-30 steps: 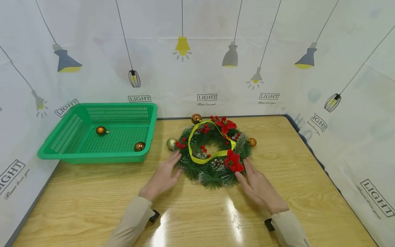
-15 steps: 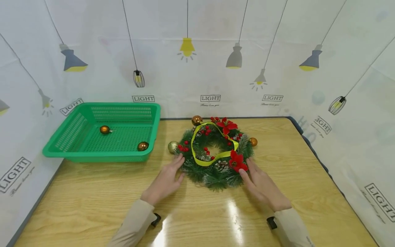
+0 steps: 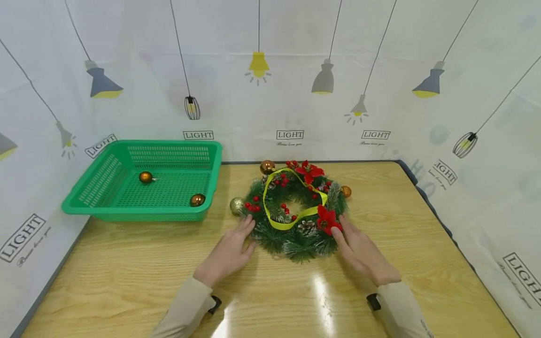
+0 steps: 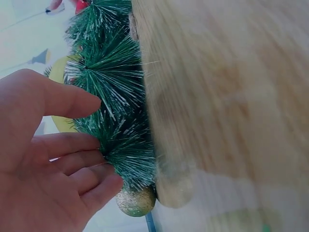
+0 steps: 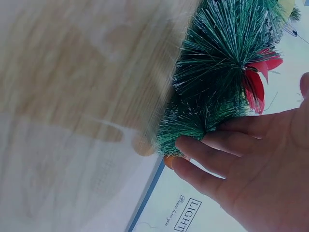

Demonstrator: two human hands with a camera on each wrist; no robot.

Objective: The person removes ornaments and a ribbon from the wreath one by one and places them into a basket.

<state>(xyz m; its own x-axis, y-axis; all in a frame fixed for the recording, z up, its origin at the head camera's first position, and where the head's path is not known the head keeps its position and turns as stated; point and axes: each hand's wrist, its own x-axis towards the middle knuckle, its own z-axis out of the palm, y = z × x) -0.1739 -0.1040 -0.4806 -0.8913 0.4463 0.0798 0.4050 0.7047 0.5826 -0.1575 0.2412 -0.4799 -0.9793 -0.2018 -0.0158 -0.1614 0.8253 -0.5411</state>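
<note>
A green wreath [image 3: 272, 237] with red berries, pine cones and two red flowers [image 3: 327, 219] lies flat on the table. A loop of yellow ribbon [image 3: 282, 226] rests on top of it. My left hand [image 3: 228, 252] touches the wreath's near left side, fingers fairly straight. My right hand [image 3: 364, 251] touches the near right side beside a red flower, its fingers also extended. Around the wreath's edge sit a pale gold glitter ball [image 3: 236, 205], a shiny copper ball [image 3: 267, 167] and an orange ball [image 3: 346, 191]. In the left wrist view, fingertips meet the green needles [image 4: 126, 159].
A green plastic basket [image 3: 139, 211] stands at the back left. It holds two copper balls, one near the middle [image 3: 145, 177] and one near its right wall [image 3: 197, 200]. A wall printed with lamps rises behind the wooden table [image 3: 291, 300].
The head view has shifted slightly, so everything appears a little further right. Both hands stay at the wreath's sides. The wreath looks turned very slightly.
</note>
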